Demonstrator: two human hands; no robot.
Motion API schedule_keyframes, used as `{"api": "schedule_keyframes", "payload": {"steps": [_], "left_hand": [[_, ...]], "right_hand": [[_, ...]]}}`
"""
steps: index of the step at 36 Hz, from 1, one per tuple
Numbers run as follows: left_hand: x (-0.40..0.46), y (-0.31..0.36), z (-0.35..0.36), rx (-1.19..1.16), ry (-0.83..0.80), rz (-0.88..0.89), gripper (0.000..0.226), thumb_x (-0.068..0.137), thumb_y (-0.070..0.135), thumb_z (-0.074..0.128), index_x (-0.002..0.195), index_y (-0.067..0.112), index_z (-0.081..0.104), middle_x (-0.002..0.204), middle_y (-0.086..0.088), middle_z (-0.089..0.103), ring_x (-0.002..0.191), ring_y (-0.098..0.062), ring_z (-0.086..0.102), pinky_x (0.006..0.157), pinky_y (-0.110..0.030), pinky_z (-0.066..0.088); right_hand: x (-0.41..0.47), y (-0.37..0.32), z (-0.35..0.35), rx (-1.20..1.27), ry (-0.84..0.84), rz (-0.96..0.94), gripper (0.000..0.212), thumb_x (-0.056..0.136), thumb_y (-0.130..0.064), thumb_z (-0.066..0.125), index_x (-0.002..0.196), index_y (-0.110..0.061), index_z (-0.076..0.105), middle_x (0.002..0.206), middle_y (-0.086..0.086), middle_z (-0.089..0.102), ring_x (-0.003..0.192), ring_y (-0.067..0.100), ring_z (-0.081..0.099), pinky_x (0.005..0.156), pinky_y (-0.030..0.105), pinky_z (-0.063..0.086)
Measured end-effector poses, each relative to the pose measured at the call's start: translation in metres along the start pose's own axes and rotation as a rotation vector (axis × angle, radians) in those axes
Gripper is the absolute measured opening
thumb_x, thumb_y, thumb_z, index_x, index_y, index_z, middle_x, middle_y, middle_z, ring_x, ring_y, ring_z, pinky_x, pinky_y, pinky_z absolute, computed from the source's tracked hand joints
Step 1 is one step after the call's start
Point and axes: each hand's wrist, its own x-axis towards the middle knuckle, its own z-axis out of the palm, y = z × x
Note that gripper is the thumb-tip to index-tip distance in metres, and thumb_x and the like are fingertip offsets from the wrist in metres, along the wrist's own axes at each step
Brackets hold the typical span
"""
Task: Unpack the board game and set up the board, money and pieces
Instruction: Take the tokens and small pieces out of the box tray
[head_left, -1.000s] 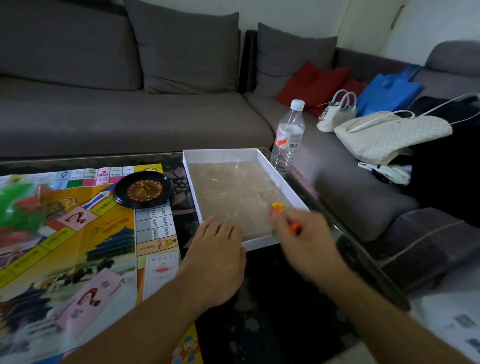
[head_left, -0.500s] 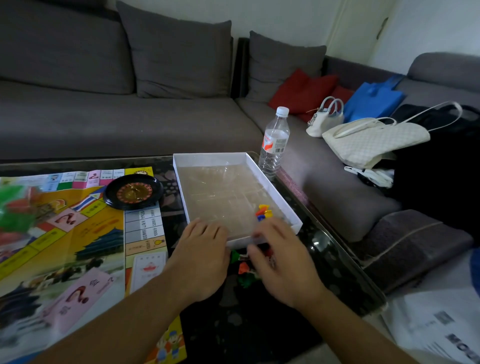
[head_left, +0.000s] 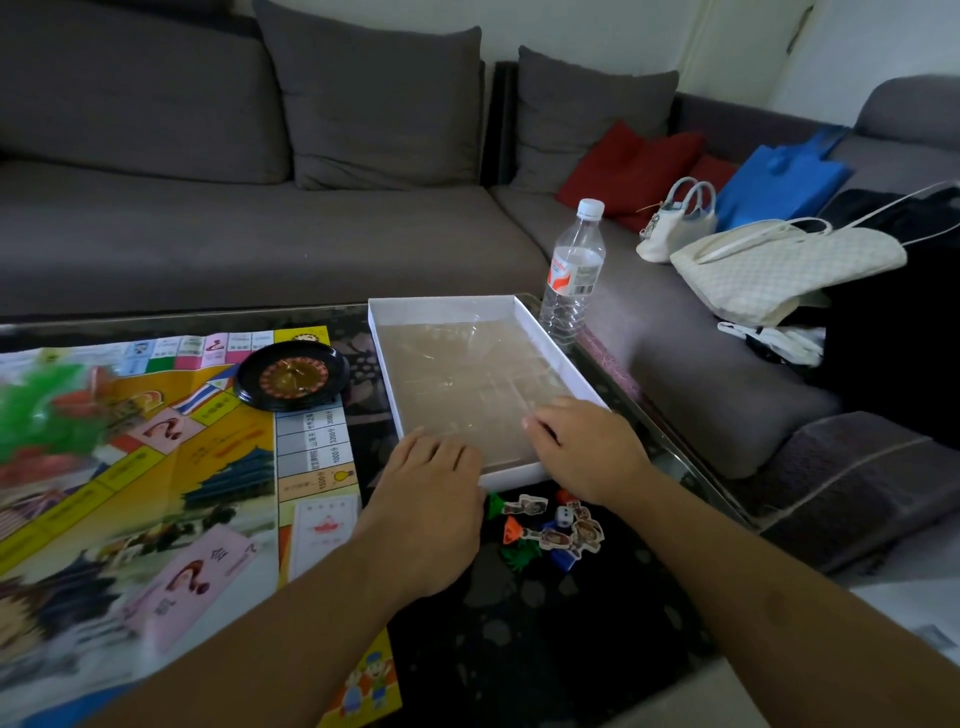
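Both hands lie at the near end of a shallow white box tray (head_left: 441, 306) on a dark glass coffee table (head_left: 545, 649). Left hand (head_left: 431, 504) lies flat, palm down, fingers relaxed and nearly straight, fingertips touching the tray's near left corner and gripping nothing. Right hand (head_left: 587, 452) reaches over the tray's near right corner with fingers bent downward onto a clear plastic insert (head_left: 467, 379); whether it is pinching the insert's edge or only pressing on it is hard to tell from this angle.

Judging by this, the step in hand is emptying the tray. To do it well, the left hand should keep the light cardboard tray pinned while the right lifts the thin insert slowly, since it looks flimsy, glossy and crinkled and may flick up any small piece left in it.

Just in front of the tray, between the forearms, sits a small heap of playing pieces (head_left: 550, 530): flat cardboard character cut-outs on coloured plastic stands, plus one white die (head_left: 563, 515).

To the left, the paper game board (head_left: 156, 467) lies unfolded with visible creases, printed in bright yellow, pink and blue. A round black roulette wheel (head_left: 291, 379), glossy and dish-shaped, rests on its far right corner. No money is clearly visible.

Beyond the tray stands a clear plastic water bottle (head_left: 574, 270) with a white cap, then a grey fabric sofa (head_left: 260, 234) bearing cream handbags (head_left: 779, 265).
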Motion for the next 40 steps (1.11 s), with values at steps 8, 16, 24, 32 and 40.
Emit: {"api": "schedule_keyframes", "payload": {"steps": [8, 16, 24, 32, 40], "left_hand": [[-0.001, 0.0, 0.003, 0.004, 0.014, 0.009, 0.028, 0.105, 0.039, 0.043, 0.129, 0.028, 0.053, 0.136, 0.008, 0.056, 0.13, -0.017, 0.046, 0.125, -0.039, 0.018], [0.0, -0.005, 0.004, -0.034, 0.016, 0.014, 0.028, 0.106, 0.039, 0.045, 0.132, 0.028, 0.05, 0.138, 0.009, 0.052, 0.132, -0.016, 0.042, 0.125, -0.036, 0.016], [0.007, -0.018, -0.012, -0.632, -0.136, -0.146, 0.049, 0.1, 0.018, 0.055, 0.145, 0.037, 0.05, 0.147, 0.007, 0.05, 0.136, -0.015, 0.048, 0.118, -0.046, 0.039], [-0.026, -0.027, -0.034, -0.769, 0.213, -0.343, 0.051, 0.093, -0.01, 0.05, 0.124, 0.03, 0.058, 0.128, 0.008, 0.057, 0.123, -0.009, 0.054, 0.108, -0.031, 0.046], [-0.053, -0.021, -0.044, -0.615, 0.202, -0.271, 0.048, 0.092, -0.006, 0.055, 0.116, 0.036, 0.054, 0.117, 0.017, 0.052, 0.115, -0.003, 0.048, 0.089, -0.01, 0.036]], "right_hand": [[0.014, 0.0, -0.007, 0.255, 0.013, 0.102, 0.056, 0.103, -0.033, 0.053, 0.051, -0.017, 0.039, 0.044, 0.0, 0.039, 0.042, 0.011, 0.038, 0.051, 0.027, 0.033], [0.019, -0.012, -0.02, 0.556, 0.298, 0.22, 0.058, 0.095, -0.021, 0.065, 0.047, -0.018, 0.031, 0.041, -0.004, 0.023, 0.041, 0.013, 0.024, 0.047, 0.015, 0.027], [-0.024, -0.079, -0.011, 0.557, 0.347, 0.054, 0.06, 0.096, -0.024, 0.063, 0.048, -0.027, 0.027, 0.044, -0.003, 0.029, 0.046, 0.015, 0.032, 0.051, 0.028, 0.03], [-0.053, -0.121, 0.017, 0.239, 0.391, -0.191, 0.028, 0.094, -0.034, 0.056, 0.071, -0.023, 0.047, 0.071, 0.0, 0.058, 0.062, 0.025, 0.056, 0.05, 0.032, 0.037], [-0.07, -0.123, 0.017, 0.211, 0.253, -0.359, 0.029, 0.09, -0.036, 0.061, 0.107, -0.013, 0.064, 0.102, 0.003, 0.058, 0.097, 0.023, 0.052, 0.085, 0.038, 0.047]]}}
